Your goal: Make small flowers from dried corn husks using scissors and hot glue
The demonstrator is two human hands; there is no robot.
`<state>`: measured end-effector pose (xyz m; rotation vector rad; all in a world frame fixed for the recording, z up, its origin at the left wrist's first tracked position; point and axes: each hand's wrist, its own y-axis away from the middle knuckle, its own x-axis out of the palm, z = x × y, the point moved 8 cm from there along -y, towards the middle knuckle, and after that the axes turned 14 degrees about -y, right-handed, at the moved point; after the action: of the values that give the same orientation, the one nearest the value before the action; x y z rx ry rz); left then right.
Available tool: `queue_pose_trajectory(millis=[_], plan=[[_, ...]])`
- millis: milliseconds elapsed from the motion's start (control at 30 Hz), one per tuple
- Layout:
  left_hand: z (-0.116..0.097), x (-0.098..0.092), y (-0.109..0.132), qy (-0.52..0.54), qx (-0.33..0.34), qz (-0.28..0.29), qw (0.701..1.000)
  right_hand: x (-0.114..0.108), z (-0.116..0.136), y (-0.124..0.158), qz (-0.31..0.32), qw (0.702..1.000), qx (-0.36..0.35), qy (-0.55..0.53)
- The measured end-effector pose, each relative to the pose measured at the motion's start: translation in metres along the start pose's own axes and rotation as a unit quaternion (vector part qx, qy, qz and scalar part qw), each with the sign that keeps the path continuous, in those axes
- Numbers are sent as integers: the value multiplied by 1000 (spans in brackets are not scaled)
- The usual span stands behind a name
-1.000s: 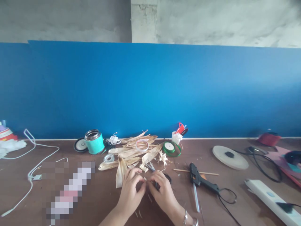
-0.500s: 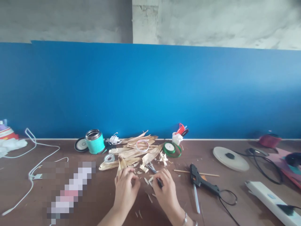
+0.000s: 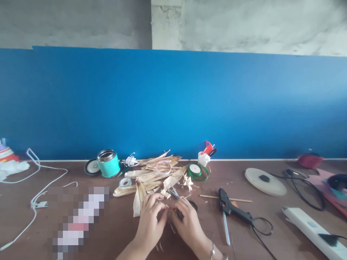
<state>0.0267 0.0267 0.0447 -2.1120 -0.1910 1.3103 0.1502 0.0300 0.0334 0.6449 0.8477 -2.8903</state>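
Observation:
My left hand (image 3: 151, 221) is closed in a pinch, thumb against forefinger, with whatever is between them too small to make out. Almost touching it, my right hand (image 3: 189, 222) has its thumb and forefinger pressed together too, and what they hold is hidden. A dry corn husk (image 3: 139, 198) stands out behind the left hand, at the front of a pile of pale husks (image 3: 151, 172). Scissors (image 3: 174, 192) lie partly covered by my right hand. Just beyond them is a small pale husk flower (image 3: 187, 182). Thin husk scraps (image 3: 161, 246) lie below the hands.
A black glue gun (image 3: 234, 207) with a clear stick lies across a thin wooden stick (image 3: 244, 200) at right. Green ribbon spools (image 3: 195, 171) and a turquoise jar (image 3: 108, 165) stand behind. A white power strip (image 3: 311, 229) is far right; a white cable (image 3: 35, 195) is left.
My hands have come closer together, fingertips now nearly meeting. The left hand moved right, uncovering more of the standing husk. My right hand turned inward slightly.

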Motion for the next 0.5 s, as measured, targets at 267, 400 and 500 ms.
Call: queue_pose_trajectory(millis=[267,400,500], plan=[[-5,-1,3,-50,-1,-28,998,7,-2,3,-44,992,-10,118],[12,-1,2,-91,-41,-21,995,-10,-18,-2,-67,983,18,172],[30,2,1,-113,-75,-3,991,-22,-27,-5,-49,983,42,174]])
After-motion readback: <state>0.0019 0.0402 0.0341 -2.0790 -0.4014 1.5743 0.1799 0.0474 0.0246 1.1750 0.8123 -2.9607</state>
